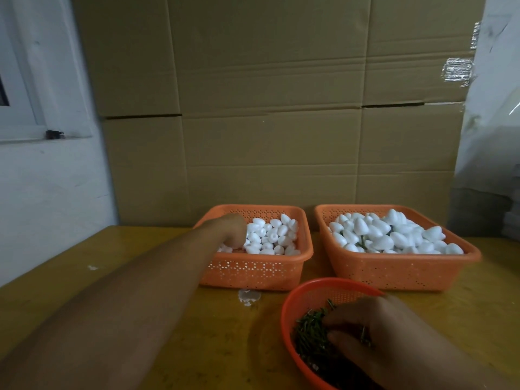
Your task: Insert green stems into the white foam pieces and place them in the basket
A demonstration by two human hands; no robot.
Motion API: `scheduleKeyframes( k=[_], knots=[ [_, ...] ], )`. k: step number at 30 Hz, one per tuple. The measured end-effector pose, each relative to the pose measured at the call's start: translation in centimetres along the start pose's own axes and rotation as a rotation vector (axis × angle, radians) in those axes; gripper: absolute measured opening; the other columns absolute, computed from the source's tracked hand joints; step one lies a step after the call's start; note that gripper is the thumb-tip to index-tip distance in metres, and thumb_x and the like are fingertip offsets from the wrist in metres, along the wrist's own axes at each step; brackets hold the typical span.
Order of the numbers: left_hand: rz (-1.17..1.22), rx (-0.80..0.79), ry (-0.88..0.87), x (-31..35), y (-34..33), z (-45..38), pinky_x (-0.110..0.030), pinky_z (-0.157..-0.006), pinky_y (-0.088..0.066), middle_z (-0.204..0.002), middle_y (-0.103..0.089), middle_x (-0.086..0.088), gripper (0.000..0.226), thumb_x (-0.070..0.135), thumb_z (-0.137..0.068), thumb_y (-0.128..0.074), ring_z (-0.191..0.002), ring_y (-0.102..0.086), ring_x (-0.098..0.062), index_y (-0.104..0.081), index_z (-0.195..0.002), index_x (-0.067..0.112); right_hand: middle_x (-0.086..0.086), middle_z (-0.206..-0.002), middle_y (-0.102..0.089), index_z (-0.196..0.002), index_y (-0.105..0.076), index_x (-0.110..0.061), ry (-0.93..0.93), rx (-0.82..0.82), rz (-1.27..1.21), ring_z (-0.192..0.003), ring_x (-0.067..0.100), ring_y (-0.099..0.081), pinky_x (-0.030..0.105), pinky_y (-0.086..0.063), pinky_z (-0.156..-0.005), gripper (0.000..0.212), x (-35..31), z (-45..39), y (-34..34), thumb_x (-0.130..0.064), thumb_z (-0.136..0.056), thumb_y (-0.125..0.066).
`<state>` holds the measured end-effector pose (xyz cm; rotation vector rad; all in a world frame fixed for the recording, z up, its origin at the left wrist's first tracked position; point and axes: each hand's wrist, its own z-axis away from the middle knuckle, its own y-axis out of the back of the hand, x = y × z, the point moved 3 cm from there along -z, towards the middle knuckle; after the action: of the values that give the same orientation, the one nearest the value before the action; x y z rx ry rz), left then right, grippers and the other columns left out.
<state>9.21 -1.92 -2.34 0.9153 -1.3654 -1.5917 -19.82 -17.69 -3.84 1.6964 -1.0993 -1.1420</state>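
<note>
Left hand (232, 230) reaches into the far left basket (253, 273), fingers curled down among loose foam pieces (271, 235); I cannot tell whether it grips one. Right hand (374, 336) sits in the near round bowl (292, 308), fingers curled into the green stems (311, 332). Right of the left basket stands a second basket (394, 270) heaped with foam (394, 235), all on the yellow tabletop (140, 249).

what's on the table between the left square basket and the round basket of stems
In the head view, a small white scrap, possibly foam, lies on the yellow table just before the left square basket; the rest up to the round basket is bare.
</note>
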Motion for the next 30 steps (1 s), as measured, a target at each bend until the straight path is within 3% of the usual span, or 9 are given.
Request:
scheduleKeyframes(
  k=[4, 8, 12, 15, 18, 22, 27, 30],
  knots=[
    [0.228, 0.252, -0.064, 0.4, 1.6, 1.4, -0.023, -0.062, -0.047, -0.115, -0.066, 0.000, 0.032, 0.005, -0.086, -0.059, -0.088, -0.059, -0.014, -0.067, -0.114, 0.017, -0.041, -0.100, -0.062, -0.114, -0.049, -0.061, -0.018, 0.018, -0.015, -0.093, -0.012, -0.060, 0.016, -0.053, -0.076, 0.038, -0.2, 0.1, 0.2, -0.061, -0.075, -0.049],
    [0.537, 0.388, -0.159, 1.2, 2.2, 3.9, -0.036, -0.081, -0.057, -0.105, -0.065, 0.001, 0.028, -0.002, -0.084, -0.061, -0.093, -0.063, -0.017, -0.061, -0.100, 0.021, -0.039, -0.099, -0.062, -0.111, -0.051, -0.059, -0.026, 0.012, -0.009, -0.091, -0.010, -0.061, 0.018, -0.052, -0.075, 0.038, -0.4, 0.2, 0.3, -0.062, -0.074, -0.046],
    [0.617, 0.525, -0.314, 2.5, 2.0, 8.2, -0.021, -0.061, -0.045, -0.089, -0.065, 0.011, 0.024, 0.001, -0.083, -0.065, -0.076, -0.059, -0.008, -0.061, -0.092, 0.022, -0.031, -0.097, -0.068, -0.111, -0.056, -0.055, -0.034, -0.001, 0.002, -0.093, -0.005, -0.062, 0.021, -0.053, -0.078, 0.033, -0.3, 0.2, 0.1, -0.055, -0.078, -0.054],
    [0.717, 0.572, -0.436, 3.6, 1.5, 11.6, -0.028, -0.067, -0.051, -0.089, -0.066, 0.006, 0.026, -0.005, -0.079, -0.066, -0.076, -0.060, -0.008, -0.058, -0.087, 0.018, -0.026, -0.099, -0.064, -0.102, -0.067, -0.056, -0.054, -0.010, 0.030, -0.101, -0.007, -0.054, 0.021, -0.050, -0.089, 0.022, 0.2, 0.2, -0.3, -0.048, -0.082, -0.067],
    [0.838, 0.576, -0.514, 4.7, 0.3, 14.5, -0.036, -0.077, -0.056, -0.092, -0.068, 0.000, 0.023, -0.003, -0.080, -0.070, -0.084, -0.066, -0.013, -0.057, -0.088, 0.014, -0.021, -0.102, -0.056, -0.091, -0.070, -0.056, -0.115, -0.052, 0.069, -0.101, -0.003, -0.048, 0.026, -0.050, -0.091, 0.011, 0.2, 0.4, -0.3, -0.051, -0.082, -0.069],
    [1.065, 0.487, -0.609, 6.2, -2.2, 17.3, -0.036, -0.088, -0.057, -0.095, -0.071, -0.003, 0.023, -0.005, -0.082, -0.072, -0.093, -0.070, -0.014, -0.061, -0.093, 0.011, -0.012, -0.093, -0.063, -0.098, -0.071, -0.045, -0.184, -0.073, 0.100, -0.095, 0.002, -0.048, 0.031, -0.052, -0.081, 0.020, 0.1, 0.3, -0.4, -0.058, -0.088, -0.060],
    [1.117, 0.416, -0.688, 7.5, -4.2, 18.9, -0.032, -0.094, -0.055, -0.104, -0.070, 0.000, 0.049, -0.005, -0.086, -0.068, -0.102, -0.068, -0.013, -0.056, -0.121, 0.027, -0.011, -0.109, -0.064, -0.119, -0.061, -0.038, -0.189, -0.221, 0.184, -0.110, 0.014, -0.052, 0.033, -0.050, -0.085, 0.043, -0.1, 0.0, -1.1, -0.064, -0.085, -0.055],
    [1.135, 0.363, -0.738, 8.0, -4.7, 19.4, -0.034, -0.092, -0.056, -0.103, -0.069, 0.003, 0.050, 0.002, -0.092, -0.064, -0.100, -0.069, -0.014, -0.053, -0.126, 0.037, -0.010, -0.099, -0.063, -0.102, -0.064, -0.029, -0.190, -0.280, 0.209, -0.105, 0.015, -0.051, 0.032, -0.049, -0.077, 0.039, -0.3, -0.1, -1.1, -0.062, -0.084, -0.057]
  ],
)
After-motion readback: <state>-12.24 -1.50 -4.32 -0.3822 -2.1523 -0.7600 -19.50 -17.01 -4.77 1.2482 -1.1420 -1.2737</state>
